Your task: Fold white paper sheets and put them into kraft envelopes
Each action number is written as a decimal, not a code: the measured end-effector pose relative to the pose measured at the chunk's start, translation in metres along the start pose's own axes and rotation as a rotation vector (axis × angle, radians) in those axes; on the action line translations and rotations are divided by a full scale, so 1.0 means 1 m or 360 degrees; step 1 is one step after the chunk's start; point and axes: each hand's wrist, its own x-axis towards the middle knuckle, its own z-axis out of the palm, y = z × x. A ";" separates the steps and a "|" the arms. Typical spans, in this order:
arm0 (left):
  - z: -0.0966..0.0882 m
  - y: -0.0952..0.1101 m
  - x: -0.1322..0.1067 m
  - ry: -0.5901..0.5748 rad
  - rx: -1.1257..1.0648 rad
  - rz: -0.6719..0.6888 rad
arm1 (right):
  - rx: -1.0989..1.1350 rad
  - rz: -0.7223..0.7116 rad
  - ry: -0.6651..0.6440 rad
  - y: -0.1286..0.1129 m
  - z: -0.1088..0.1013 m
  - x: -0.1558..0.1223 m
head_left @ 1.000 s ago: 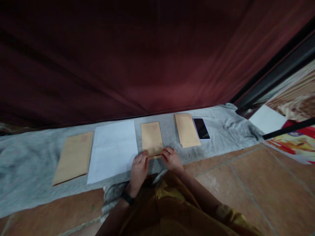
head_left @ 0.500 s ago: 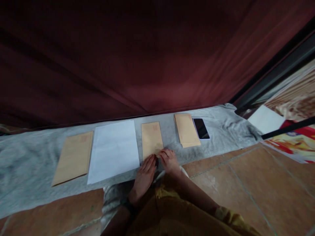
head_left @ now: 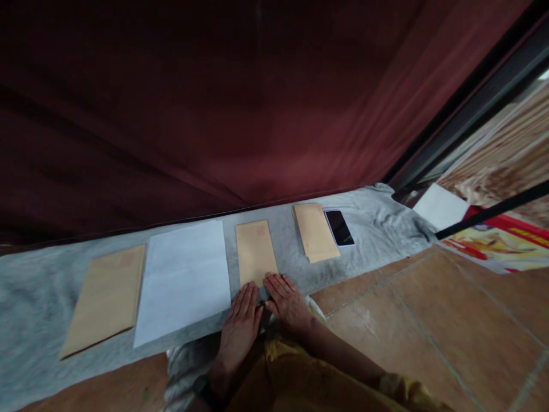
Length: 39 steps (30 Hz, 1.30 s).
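A single brown envelope lies straight in front of me on a grey cloth, its printed mark near the far right corner. My left hand rests flat with fingers stretched over the envelope's near left corner. On the near right corner lies my right hand, its fingers also extended and flat. The two thumbs come close together at the near edge, which the hands partly cover. To the left is white paper, and beyond it a larger stack of brown envelopes. Another small stack of brown envelopes lies to the right.
A phone touches the right-hand stack. The grey cloth covers a long narrow surface against a dark red curtain. On the right are a black bar, a white sheet, a colourful printed box and tiled floor.
My fingers, bunched at the envelope's near edge before, are now spread flat on its two near corners. The right hand has straightened out. The view has shifted slightly.
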 end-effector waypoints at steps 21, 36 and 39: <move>-0.014 -0.001 0.061 0.0146 -0.0337 -0.0713 | 0.0089 0.0112 0.0142 -0.003 -0.004 0.004; -0.043 0.040 0.092 0.0241 -0.1912 -0.1008 | 0.0412 0.0557 0.0261 -0.007 -0.010 0.031; -0.052 0.050 0.094 0.0267 -0.1756 -0.0937 | 0.1034 0.0925 0.0406 -0.007 -0.025 0.042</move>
